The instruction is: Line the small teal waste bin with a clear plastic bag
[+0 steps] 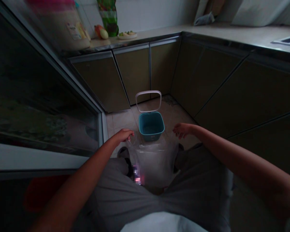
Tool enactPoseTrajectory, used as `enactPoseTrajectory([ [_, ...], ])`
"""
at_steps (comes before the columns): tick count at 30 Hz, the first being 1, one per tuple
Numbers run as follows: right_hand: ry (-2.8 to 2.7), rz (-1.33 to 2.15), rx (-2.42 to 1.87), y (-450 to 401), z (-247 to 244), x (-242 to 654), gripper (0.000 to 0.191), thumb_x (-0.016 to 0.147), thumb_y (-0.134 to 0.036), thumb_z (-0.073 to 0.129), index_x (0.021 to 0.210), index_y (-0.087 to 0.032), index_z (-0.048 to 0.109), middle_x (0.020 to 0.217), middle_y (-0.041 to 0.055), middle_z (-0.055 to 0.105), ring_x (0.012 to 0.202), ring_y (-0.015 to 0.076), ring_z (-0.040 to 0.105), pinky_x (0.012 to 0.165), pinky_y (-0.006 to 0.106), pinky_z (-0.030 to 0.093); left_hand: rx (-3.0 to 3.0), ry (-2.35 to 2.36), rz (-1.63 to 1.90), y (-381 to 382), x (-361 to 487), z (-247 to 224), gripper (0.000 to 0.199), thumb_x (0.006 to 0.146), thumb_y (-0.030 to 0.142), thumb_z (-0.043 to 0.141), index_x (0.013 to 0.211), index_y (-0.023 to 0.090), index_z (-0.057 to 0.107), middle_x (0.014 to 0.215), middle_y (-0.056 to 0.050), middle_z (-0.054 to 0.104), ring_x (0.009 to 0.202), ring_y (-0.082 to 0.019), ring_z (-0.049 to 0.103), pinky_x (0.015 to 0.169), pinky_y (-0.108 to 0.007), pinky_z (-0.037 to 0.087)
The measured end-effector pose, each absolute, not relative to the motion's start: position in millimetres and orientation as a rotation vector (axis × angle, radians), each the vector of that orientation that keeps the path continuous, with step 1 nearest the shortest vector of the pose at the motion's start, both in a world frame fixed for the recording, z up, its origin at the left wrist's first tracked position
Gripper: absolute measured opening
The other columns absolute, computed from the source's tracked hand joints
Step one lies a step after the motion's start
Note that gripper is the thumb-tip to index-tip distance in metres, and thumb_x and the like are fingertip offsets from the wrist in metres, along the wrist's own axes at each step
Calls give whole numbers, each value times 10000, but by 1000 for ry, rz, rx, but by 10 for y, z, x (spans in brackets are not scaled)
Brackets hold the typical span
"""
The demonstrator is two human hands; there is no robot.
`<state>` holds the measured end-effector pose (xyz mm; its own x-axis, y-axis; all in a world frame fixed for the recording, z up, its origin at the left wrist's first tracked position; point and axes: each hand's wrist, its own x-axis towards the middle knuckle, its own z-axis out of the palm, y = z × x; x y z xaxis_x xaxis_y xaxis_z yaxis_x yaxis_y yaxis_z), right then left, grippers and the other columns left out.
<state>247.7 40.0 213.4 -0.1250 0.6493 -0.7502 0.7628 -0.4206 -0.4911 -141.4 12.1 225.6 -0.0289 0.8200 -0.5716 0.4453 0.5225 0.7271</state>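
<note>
Clear bag spans the space between two hands, just before an open teal bin

The left hand (pixel 126 134) has its thumb and fingers pressed together, pinching the upper edge of a clear plastic bag (pixel 156 164). The right hand (pixel 181 129) is at the opposite side of the bag, its fingers loosely bent; whether they grip the thin film cannot be told. The bag hangs below and between the two hands, spread wide, in front of the person's grey trousers (pixel 195 180).

Ahead of the bag and between the hands, a teal bin (pixel 151 127) stands on the tiled floor (pixel 120 119), open at the top. A pale, rounded frame (pixel 160 102) stands raised at its back edge, farther from the hands than the bin's opening.

To the left hand's left is a glass door's metal frame (pixel 103 129). Well beyond both hands, cabinets (pixel 132 74) run beneath a countertop (pixel 157 31), which continues to the right hand's right. On the counter's far left part are a large container with a pink lid (pixel 60 29), a green packet (pixel 108 19) and a small plate (pixel 127 36) holding pieces too small to identify.
</note>
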Motion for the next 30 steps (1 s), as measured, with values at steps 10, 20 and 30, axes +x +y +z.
enactPoseTrajectory([
  [10,1561,-1122,2097,808,1623,2626,158,924,-266,618,877,-132,687,621,25,567,593,188,628,623,360,550,911,1807,372,465,-1654,1659,278,620,426,700,800,217,666,553,2,585,572,-193,609,647,-342,474],
  [20,1708,-1017,2042,1104,1530,2663,259,925,-383,674,920,-127,713,679,78,596,645,223,661,592,324,531,950,1855,348,675,-1700,1494,216,659,389,726,773,210,683,618,-30,670,605,-225,655,680,-363,463],
  [30,1745,-861,1873,1113,1631,2502,292,1000,-324,539,859,-118,691,579,66,571,537,212,624,558,328,491,1034,1807,428,730,-1578,1543,238,719,249,722,936,188,645,599,4,649,494,-146,557,537,-262,391],
])
